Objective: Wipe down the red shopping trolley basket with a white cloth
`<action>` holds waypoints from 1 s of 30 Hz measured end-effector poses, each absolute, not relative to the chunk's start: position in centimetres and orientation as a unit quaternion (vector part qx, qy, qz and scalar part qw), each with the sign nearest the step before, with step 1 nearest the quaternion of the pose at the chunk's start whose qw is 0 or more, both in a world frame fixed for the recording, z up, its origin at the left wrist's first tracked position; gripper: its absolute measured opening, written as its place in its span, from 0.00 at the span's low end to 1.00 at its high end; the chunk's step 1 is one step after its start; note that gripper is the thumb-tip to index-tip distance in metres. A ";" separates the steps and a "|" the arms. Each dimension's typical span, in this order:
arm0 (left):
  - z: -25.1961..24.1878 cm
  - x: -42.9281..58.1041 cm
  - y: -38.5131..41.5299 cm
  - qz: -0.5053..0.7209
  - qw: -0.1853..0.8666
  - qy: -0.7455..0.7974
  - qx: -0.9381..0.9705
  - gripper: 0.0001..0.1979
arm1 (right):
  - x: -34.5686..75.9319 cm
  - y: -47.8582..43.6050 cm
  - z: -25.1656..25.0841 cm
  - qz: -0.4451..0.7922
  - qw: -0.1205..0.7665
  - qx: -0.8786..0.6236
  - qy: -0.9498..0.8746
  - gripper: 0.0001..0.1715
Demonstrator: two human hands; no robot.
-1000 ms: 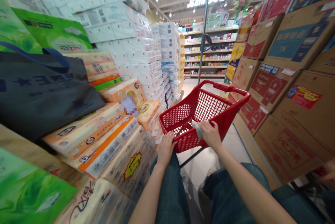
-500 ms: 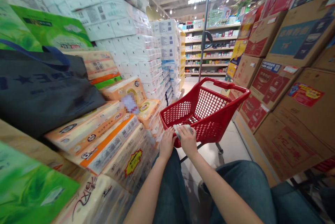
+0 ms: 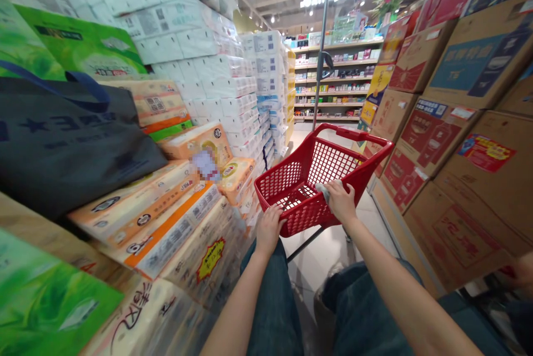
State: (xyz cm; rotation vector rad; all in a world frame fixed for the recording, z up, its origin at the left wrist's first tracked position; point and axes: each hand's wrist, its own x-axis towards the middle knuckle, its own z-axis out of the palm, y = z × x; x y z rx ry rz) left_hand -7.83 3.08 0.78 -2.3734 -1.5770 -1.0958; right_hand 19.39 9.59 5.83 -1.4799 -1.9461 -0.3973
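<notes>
A red plastic shopping cart with mesh walls stands on small wheels right in front of me. My left hand curls over its near rim. My right hand is on the rim further right, pinching a small pale grey wrapped item just inside the basket. The item is partly hidden by my fingers, so I cannot tell exactly what it is. Nothing shows lying in the basket.
Stacked tissue packs wall the left, with a dark tote bag on them. Cardboard cartons wall the right. Another person's hand shows at the lower right edge. A metal pole and lit shelves stand ahead.
My right hand has moved right along the rim, away from my left hand, carrying the pale item. The cart has barely moved.
</notes>
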 end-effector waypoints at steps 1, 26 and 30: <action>0.7 -7.6 3.1 -0.360 0.044 -0.517 -0.775 0.13 | 18.4 9.3 5.6 -0.147 0.338 -0.571 -0.734 0.21; 0.5 -7.9 2.6 -0.357 0.051 -0.525 -0.771 0.11 | 17.7 8.6 5.1 -0.153 0.340 -0.560 -0.740 0.22; 0.3 -7.5 2.9 -0.355 0.050 -0.529 -0.769 0.11 | 11.6 5.8 3.2 -0.137 0.360 -0.536 -0.751 0.22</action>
